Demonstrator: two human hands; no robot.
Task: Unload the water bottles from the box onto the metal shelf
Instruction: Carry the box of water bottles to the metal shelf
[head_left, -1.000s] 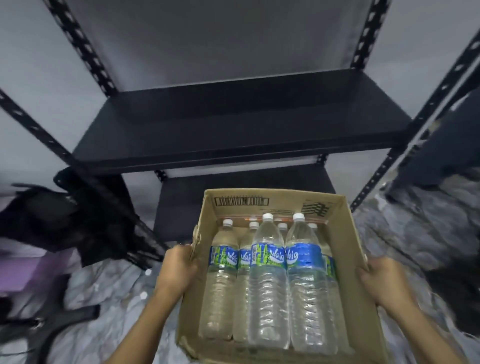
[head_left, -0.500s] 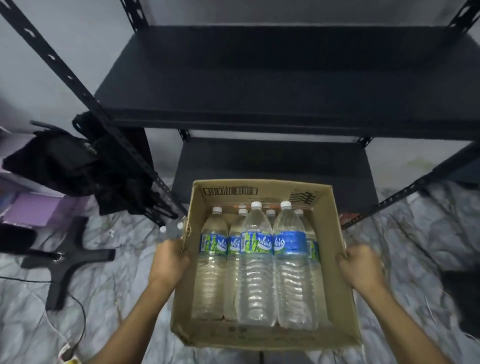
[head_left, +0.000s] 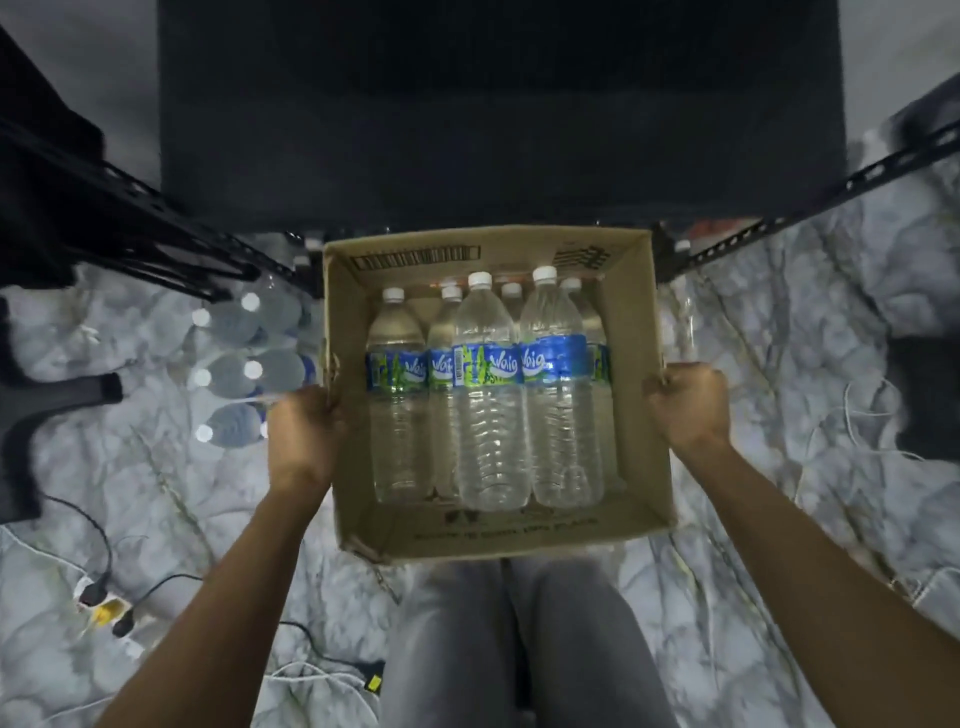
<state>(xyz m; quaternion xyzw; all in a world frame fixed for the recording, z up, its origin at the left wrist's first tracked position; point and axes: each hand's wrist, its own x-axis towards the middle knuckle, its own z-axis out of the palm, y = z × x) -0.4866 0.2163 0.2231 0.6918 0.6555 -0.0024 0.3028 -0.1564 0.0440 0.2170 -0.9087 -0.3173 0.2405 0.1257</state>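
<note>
Since half a second ago we see box (head_left: 524, 530) lower, closer to floor (head_left: 753, 364), head tipped down, knees (head_left: 519, 649) now in view. Far-row water bottles (head_left: 491, 395) half hidden behind front ones; count unclear. Metal shelf (head_left: 498, 104) dark, top cut off, beyond fingertips. Loose bottles (head_left: 244, 364) blurred on floor, outward of left hand (head_left: 306, 431); cables (head_left: 104, 566) nearer us. Left fingers curled shut over box's left wall; right hand (head_left: 685, 400) clenched on right wall. Bottles lie in box between both fists.
</note>
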